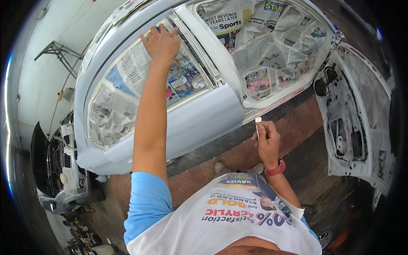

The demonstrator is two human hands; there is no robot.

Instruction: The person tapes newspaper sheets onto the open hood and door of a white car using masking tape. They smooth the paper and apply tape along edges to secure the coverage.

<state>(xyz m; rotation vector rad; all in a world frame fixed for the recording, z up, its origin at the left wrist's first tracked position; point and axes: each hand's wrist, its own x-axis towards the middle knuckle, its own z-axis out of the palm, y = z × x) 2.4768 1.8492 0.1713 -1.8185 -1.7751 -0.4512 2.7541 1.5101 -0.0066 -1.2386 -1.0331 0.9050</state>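
My left hand reaches up to the car door's window area with its fingers spread, resting at the upper edge of the newspaper masking. Nothing shows in its grasp. Below that window lies the pale grey door panel. My right hand is held lower and to the right, off the door's lower corner. Between its thumb and fingers it pinches a small flat white piece, whose exact kind I cannot make out. The lower end of that piece is hidden by the fingers.
Newspaper also fills the neighbouring door opening. A detached-looking or swung-out door stands at the right. At the left is another car with its hood raised. Reddish-brown matting covers the floor by my feet.
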